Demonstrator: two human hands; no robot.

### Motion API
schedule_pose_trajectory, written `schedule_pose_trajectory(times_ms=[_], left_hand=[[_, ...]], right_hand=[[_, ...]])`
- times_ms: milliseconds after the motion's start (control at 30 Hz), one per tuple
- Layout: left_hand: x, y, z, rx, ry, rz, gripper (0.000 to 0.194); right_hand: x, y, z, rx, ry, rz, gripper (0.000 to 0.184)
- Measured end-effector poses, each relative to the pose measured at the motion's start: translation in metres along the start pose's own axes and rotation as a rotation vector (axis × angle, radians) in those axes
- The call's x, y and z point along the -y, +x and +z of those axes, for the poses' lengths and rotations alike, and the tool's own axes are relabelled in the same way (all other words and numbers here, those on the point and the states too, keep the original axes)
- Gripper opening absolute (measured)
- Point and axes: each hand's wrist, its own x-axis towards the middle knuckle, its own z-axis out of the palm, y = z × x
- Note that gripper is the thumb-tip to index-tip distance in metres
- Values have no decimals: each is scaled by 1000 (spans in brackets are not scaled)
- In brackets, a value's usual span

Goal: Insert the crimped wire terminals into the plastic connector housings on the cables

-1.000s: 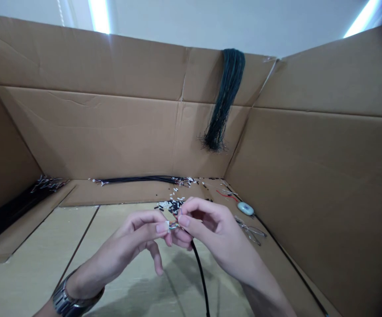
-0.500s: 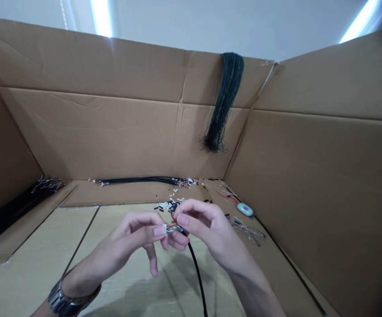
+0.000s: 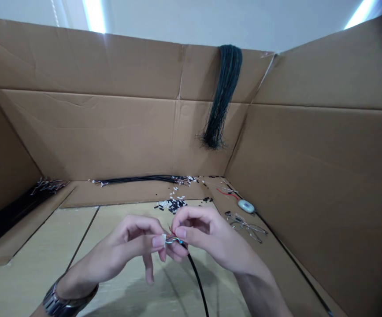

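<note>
My left hand (image 3: 121, 246) pinches a small white connector (image 3: 164, 240) between thumb and forefinger, its other fingers hanging loosely below. From the connector, thin coloured wires (image 3: 172, 241) run to the end of a black cable (image 3: 198, 278), which curves down toward the bottom edge. My right hand (image 3: 212, 240) is closed, thumb against forefinger, on a reddish wire (image 3: 171, 230) whose free end sticks up. The fingertips of both hands nearly meet around the cable's end, and my right fingers partly hide the wires there.
Black and white small sleeves (image 3: 171, 205) lie in a pile beyond my hands. Black cables (image 3: 138, 179) stretch along the back wall, and more cables (image 3: 9, 211) lie at left. Eyeglasses (image 3: 248, 226) and a pale oval device (image 3: 246, 206) sit at right. Dark wires (image 3: 224, 97) hang over the cardboard wall.
Both hands sit slightly lower in the view, with the connector and cable still between them. The reddish wire's free end shows more clearly above my right fingertips. Both grips look the same.
</note>
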Motion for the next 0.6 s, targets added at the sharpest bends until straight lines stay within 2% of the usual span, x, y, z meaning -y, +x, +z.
schedule_pose_trajectory(times_ms=[133,333,467,600], left_hand=[[-1,1,1,10,-5,-8,30],[-2,1,3,2,-44,3,29],[-3,-2,0,19,-49,3,30],[-3,-3,-1,25,-47,0,29]], right_hand=[[-3,2,-2,14,38,-22,31],[-9,4,-2,-41,153,-60,20],[-15,9,-3,-17,250,-67,16],[-15,12,-4,17,252,-64,19]])
